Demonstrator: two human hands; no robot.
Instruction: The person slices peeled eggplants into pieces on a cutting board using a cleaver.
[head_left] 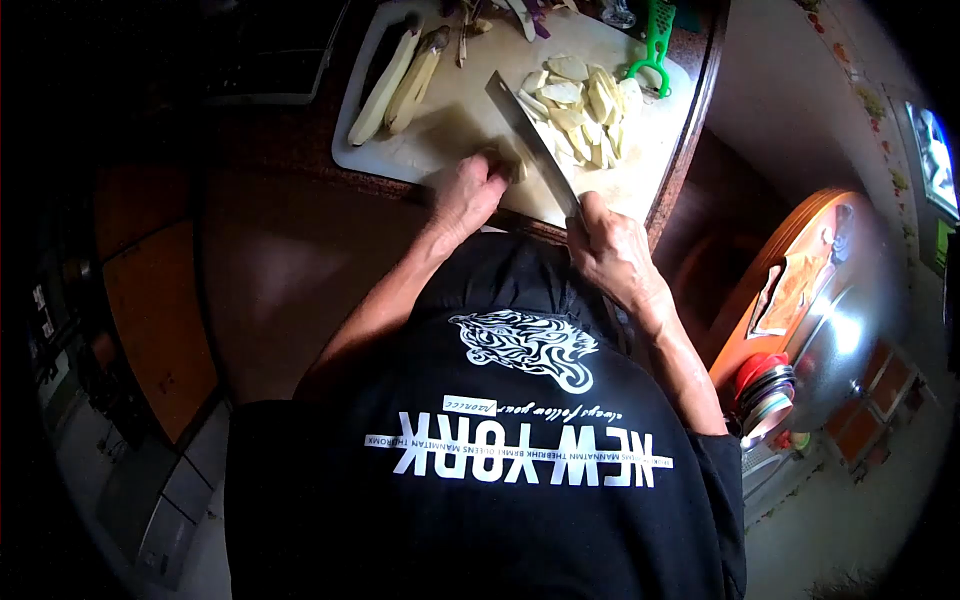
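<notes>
My right hand [612, 245] is closed around the handle of a kitchen knife [535, 140], its blade slanting up and left over the white cutting board [460, 110]. Left of the blade, my left hand [470, 195] has its fingers curled on a pale eggplant piece [518, 165] near the board's front edge; the fingers partly hide it. To the right of the knife lies a pile of eggplant slices [590, 110]. Two peeled eggplants, one [385, 90] beside the other [418, 80], rest along the board's left side.
A green peeler [655, 50] lies at the board's upper right. Purple peels [530, 18] are scattered along its far edge. At the right, a round wooden table [735, 335] carries a stack of bowls [765, 385]. Wooden cabinets [160, 325] stand at the left.
</notes>
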